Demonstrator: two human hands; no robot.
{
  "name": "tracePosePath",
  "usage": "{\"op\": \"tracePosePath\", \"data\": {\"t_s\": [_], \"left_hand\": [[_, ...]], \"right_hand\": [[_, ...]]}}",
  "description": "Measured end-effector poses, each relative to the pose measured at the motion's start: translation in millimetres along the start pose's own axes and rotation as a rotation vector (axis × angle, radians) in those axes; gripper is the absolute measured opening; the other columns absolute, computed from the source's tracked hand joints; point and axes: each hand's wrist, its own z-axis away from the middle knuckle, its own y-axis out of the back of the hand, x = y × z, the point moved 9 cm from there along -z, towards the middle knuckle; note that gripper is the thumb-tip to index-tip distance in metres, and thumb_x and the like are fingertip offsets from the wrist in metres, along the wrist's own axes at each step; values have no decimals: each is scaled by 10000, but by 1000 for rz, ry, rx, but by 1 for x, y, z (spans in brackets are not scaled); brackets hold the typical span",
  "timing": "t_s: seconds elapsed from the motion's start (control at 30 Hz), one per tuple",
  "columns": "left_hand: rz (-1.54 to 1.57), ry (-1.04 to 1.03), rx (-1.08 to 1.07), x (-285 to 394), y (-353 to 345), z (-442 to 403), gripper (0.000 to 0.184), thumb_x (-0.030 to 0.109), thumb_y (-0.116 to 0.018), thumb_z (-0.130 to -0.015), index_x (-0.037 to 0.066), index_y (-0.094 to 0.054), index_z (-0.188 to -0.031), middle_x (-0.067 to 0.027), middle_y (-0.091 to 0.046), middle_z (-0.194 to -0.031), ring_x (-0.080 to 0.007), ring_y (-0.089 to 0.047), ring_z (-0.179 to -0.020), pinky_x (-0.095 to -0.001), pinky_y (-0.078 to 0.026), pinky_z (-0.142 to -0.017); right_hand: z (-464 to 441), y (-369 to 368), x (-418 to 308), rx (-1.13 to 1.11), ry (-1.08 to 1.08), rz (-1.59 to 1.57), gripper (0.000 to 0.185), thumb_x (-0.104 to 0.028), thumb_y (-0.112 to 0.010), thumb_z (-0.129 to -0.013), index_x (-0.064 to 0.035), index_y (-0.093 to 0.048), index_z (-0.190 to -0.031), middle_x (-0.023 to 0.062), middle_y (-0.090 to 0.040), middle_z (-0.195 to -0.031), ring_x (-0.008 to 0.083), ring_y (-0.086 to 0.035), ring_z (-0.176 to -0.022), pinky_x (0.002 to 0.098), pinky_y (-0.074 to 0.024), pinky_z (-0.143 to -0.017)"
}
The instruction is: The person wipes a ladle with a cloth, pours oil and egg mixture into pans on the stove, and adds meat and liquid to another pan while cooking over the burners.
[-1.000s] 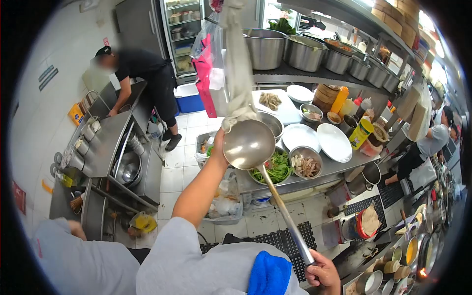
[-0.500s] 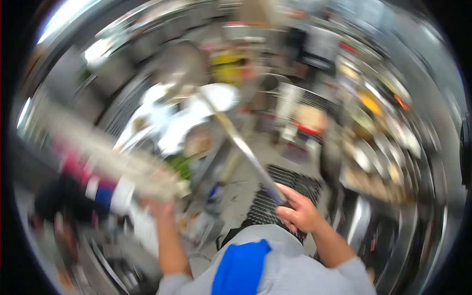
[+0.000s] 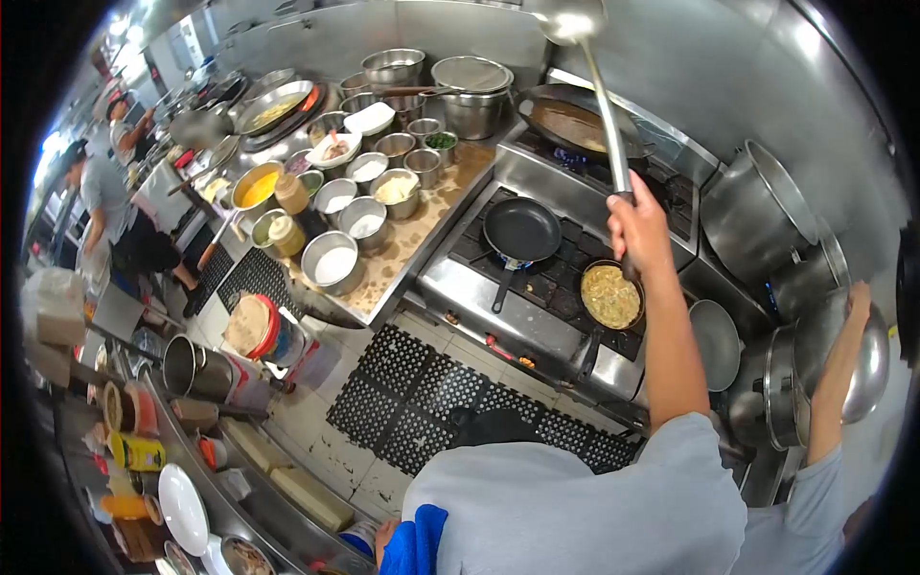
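My right hand (image 3: 640, 230) is wrapped round the dark grip of a long-handled ladle (image 3: 613, 134). The ladle slants up over the stove, its bowl near the back wall. Below and beside that hand, a small pan holds a yellow omelette-like food (image 3: 611, 295) on a burner. Left of it sits a black frying pan (image 3: 522, 230) with nothing in it. Of my left hand (image 3: 385, 539), only a sliver of skin shows beside a blue cloth (image 3: 417, 541) at my waist; its fingers are hidden.
A wok (image 3: 575, 125) stands on the rear burner. Another person's hand (image 3: 858, 301) touches a large metal bowl (image 3: 848, 350) at right, near stacked pots (image 3: 757, 201). Several ingredient containers (image 3: 335, 264) crowd the counter. Black mats (image 3: 412, 383) cover the floor; people stand far left.
My view has swung from a blurred kitchen aisle to the stove. The ladle stays in my right hand, now raised over the burners. My left hand, earlier reaching out at left, is now mostly hidden.
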Motion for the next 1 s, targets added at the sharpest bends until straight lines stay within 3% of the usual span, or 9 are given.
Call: {"op": "tracePosePath", "data": {"t_s": [0.13,0.27,0.33,0.53,0.67,0.73,1.0], "left_hand": [[-222,-70,-39,12,3,-18,357,314,-462,-870,20,-587,-1029,-88,-633,-1003,-205,-600,-877,-323,-471,-745],[-64,41,-19,16,10,-35,325,276,-475,-848,11,-570,-1009,-103,-621,-967,-225,-615,-796,-335,-478,-650],[32,113,-15,17,10,-37,306,265,-489,-830,13,-568,-985,-111,-615,-942,-238,-619,-759,-344,-479,-598],[74,285,99,17,23,-29,244,241,-476,-833,31,-559,-926,-105,-605,-912,-232,-614,-719,-355,-466,-536],[372,401,134,-91,18,-53,226,244,-507,-818,56,-576,-922,-117,-616,-944,-255,-618,-725,-398,-471,-562],[-808,-294,-13,-63,4,-64,230,256,-524,-800,73,-595,-920,-141,-630,-946,-295,-618,-774,-445,-476,-667],[-678,-188,-47,-32,-3,-43,265,280,-530,-780,53,-610,-891,-169,-627,-872,-326,-605,-818,-424,-473,-714]], "right_hand": [[-50,64,38,143,-161,156,435,-129,-513,-822,-78,-428,-1245,-17,-443,-555,67,-412,-385,243,-351,-347],[-97,89,94,132,-262,98,283,-128,-512,-825,-67,-482,-1100,-16,-455,-560,68,-425,-400,249,-358,-357],[-112,87,112,97,-292,30,88,-135,-519,-834,-105,-468,-899,-34,-444,-555,54,-399,-392,228,-343,-354],[-147,77,143,71,-381,8,86,-121,-528,-823,-94,-455,-858,-14,-477,-571,67,-434,-406,249,-366,-360],[-158,68,146,69,-402,63,81,-126,-525,-834,-106,-447,-837,-28,-461,-560,52,-409,-397,232,-359,-355],[-163,63,149,50,-412,76,85,-126,-524,-834,-106,-441,-827,-27,-461,-560,53,-410,-397,234,-363,-355],[-168,57,158,41,-443,126,91,-124,-518,-842,-109,-433,-812,-32,-452,-545,51,-405,-396,232,-355,-354]]}}
